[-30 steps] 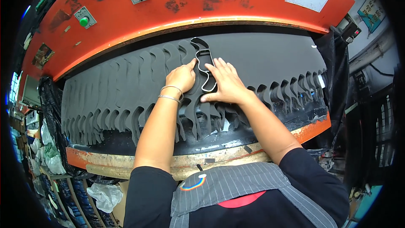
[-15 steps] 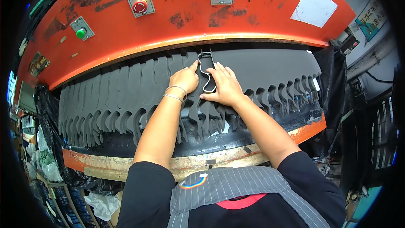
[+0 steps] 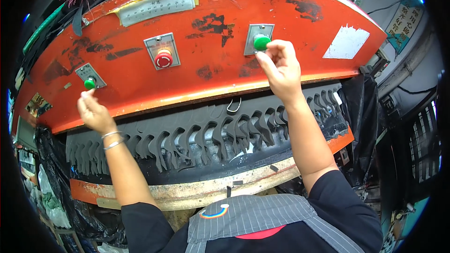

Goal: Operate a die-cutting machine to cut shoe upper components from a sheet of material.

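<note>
My left hand point(image 3: 95, 114) is raised just below a green push button point(image 3: 90, 83) on the left of the orange machine front, fingers loosely bent with nothing in them. A second green push button point(image 3: 262, 43), further right, has my right hand point(image 3: 282, 71) beside it, its thumb and curled fingers apart around the button's edge; full contact cannot be made out. Under the machine's beam, one end of a metal cutting die point(image 3: 234, 107) shows on the dark grey foam sheet point(image 3: 187, 117); the rest of it is hidden.
Wavy cut foam strips point(image 3: 211, 136) hang along the sheet's near edge. Between the green buttons sits a red stop button point(image 3: 163, 58). The orange beam point(image 3: 211, 86) spans above the sheet, and a worn pale ledge point(image 3: 197, 189) runs along the front. Black plastic sheeting point(image 3: 361, 112) hangs at the right.
Both hands have left the cutting die and risen to the two green buttons, the left one going left. The view has tilted up, and the beam now covers most of the die.
</note>
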Demonstrator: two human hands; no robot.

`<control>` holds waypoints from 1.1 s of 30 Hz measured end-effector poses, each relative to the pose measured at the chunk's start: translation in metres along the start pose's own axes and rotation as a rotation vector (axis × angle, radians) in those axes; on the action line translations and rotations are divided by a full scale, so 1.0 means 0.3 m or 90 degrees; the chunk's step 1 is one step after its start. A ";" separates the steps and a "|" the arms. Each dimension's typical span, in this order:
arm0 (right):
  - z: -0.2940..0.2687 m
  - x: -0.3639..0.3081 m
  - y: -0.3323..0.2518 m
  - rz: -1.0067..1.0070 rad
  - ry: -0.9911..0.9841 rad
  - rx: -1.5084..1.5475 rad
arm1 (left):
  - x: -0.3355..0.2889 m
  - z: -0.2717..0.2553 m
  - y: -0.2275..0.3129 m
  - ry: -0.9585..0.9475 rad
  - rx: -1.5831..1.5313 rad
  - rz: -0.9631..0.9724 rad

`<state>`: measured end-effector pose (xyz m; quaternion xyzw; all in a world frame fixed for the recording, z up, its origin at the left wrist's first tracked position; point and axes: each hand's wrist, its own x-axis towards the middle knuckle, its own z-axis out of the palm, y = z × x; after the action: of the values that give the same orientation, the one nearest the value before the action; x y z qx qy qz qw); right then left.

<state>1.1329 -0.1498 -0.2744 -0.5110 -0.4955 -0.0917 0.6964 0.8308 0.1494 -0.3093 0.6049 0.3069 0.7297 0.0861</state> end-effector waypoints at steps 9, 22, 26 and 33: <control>-0.095 -0.197 -0.033 0.186 -0.143 -0.214 | -0.075 -0.039 0.053 -0.384 0.049 -0.054; -0.499 -0.648 -0.152 0.250 -0.391 -0.421 | -0.770 -0.071 0.785 -1.034 -0.108 0.080; -0.640 -0.656 -0.164 0.248 -0.387 -0.527 | -0.847 -0.062 0.914 -0.987 0.043 0.147; -0.752 -0.625 -0.180 0.170 -0.482 -0.514 | -0.911 -0.100 0.934 -0.799 0.230 0.146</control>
<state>1.1410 -0.4268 -0.3848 -0.7921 -0.5673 0.0040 0.2252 0.9407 -0.2198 -0.3838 0.9490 0.2496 0.1804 0.0672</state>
